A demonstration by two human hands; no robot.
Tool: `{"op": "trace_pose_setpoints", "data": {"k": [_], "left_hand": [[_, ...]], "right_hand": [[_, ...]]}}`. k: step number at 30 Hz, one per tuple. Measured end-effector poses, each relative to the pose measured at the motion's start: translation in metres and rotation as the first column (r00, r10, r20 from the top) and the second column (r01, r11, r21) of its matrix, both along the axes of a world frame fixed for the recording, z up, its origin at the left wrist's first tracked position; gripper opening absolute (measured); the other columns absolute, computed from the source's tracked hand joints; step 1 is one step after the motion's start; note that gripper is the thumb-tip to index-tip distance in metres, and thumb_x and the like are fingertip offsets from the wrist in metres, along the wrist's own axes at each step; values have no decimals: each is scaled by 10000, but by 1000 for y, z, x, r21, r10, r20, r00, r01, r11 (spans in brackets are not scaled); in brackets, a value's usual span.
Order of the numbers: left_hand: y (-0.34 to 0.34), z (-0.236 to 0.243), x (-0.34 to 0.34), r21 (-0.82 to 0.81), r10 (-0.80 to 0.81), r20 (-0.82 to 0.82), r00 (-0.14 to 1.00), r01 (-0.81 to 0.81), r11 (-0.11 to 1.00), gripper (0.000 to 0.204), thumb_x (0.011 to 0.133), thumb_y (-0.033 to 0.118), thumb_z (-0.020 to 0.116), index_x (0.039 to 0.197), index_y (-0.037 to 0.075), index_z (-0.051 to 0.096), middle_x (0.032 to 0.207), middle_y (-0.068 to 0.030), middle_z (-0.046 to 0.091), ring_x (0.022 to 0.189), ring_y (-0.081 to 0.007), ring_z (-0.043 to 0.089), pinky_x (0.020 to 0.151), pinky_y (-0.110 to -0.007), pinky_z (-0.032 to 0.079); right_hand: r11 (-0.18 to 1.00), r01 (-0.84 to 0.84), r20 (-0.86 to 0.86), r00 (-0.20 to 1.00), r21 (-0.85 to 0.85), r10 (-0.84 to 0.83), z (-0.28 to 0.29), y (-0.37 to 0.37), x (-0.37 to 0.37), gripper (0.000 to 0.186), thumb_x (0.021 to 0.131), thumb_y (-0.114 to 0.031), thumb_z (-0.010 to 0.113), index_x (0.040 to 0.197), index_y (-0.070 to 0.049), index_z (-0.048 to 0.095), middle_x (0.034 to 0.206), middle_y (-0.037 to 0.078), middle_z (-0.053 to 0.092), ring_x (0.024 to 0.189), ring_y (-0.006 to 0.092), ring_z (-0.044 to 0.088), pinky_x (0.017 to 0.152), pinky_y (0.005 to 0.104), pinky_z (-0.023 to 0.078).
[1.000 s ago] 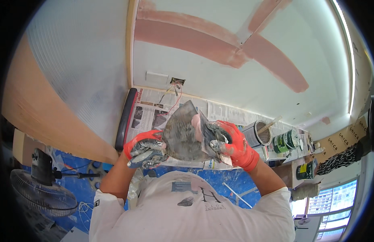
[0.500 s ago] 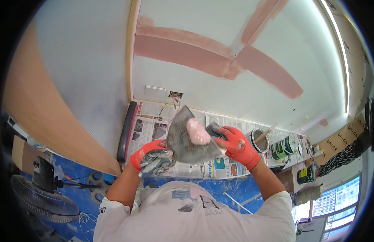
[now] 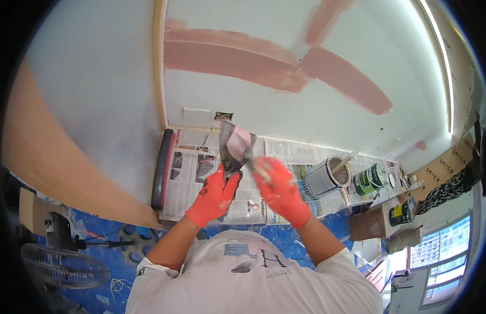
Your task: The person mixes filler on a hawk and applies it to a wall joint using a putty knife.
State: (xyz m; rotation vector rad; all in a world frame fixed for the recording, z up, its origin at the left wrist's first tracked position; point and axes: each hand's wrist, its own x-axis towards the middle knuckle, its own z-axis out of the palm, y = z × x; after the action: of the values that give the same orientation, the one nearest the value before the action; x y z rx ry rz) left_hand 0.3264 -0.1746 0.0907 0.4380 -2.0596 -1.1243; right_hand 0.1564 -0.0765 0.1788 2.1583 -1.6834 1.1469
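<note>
My left hand point(image 3: 211, 199), in a red-orange glove with dark smears, is closed round the lower end of a dark grey filling blade point(image 3: 227, 135). This blade is tilted up, and a lump of pink filler point(image 3: 241, 144) lies on its face. Just to the right, my right hand point(image 3: 280, 191) wears a similar glove and is blurred by motion. Its fingers are closed on a smaller scraper, seen almost edge-on next to the filling blade; most of it is hidden. Whether the two tools touch, I cannot tell.
Newspaper point(image 3: 193, 206) covers the ledge below the white wall point(image 3: 332, 125), which has pink filler bands point(image 3: 238, 65). At right are a can point(image 3: 327, 178) with a stick, a green tub point(image 3: 369, 180) and a cardboard box point(image 3: 366, 222). A fan point(image 3: 65, 264) stands lower left.
The filling blade with pink filler has turned and tilted, so it looks narrower. My left hand has moved right and up; my right hand has moved left, closer to it.
</note>
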Motion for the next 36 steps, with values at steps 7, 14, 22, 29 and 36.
{"op": "trace_pose_setpoints", "data": {"k": [7,14,22,29,36], "left_hand": [[6,19,2,342,-10,-23,1000,17,940,414,960,113,600,1330,-47,507,973,-226,657,741,-312,594,654,-408,468],[9,28,8,289,-32,46,998,18,957,328,1006,123,512,1295,-33,509,918,-181,668,821,-339,632,763,-412,487],[15,26,1,446,-15,7,1000,10,895,373,1017,170,518,1321,-43,481,839,-184,643,733,-300,617,683,-434,469],[19,20,-7,499,-19,30,999,1,866,377,1022,200,511,1340,-1,477,860,-204,646,750,-320,622,710,-449,470],[22,5,-10,334,3,20,1000,-9,942,356,1011,185,523,1312,-4,507,922,-196,663,803,-279,634,722,-429,478]], "right_hand": [[990,39,107,993,139,-54,5,-5,-7,346,882,-85,712,1214,-28,629,1146,195,621,1006,386,637,824,418,546],[984,11,117,993,177,-33,3,-11,-1,366,887,-77,705,1243,-38,628,1178,196,607,981,365,651,784,402,546],[995,14,128,991,96,-26,-14,-13,-14,376,887,-68,709,1251,-48,618,1180,184,610,1007,368,641,827,410,543],[989,32,47,998,146,-39,-15,-12,-18,314,908,-97,693,1213,-49,632,1163,181,618,969,363,648,786,405,547],[981,31,75,996,190,-46,-5,-4,-19,366,893,-109,697,1249,-66,623,1169,170,609,954,362,642,782,394,549]]}}
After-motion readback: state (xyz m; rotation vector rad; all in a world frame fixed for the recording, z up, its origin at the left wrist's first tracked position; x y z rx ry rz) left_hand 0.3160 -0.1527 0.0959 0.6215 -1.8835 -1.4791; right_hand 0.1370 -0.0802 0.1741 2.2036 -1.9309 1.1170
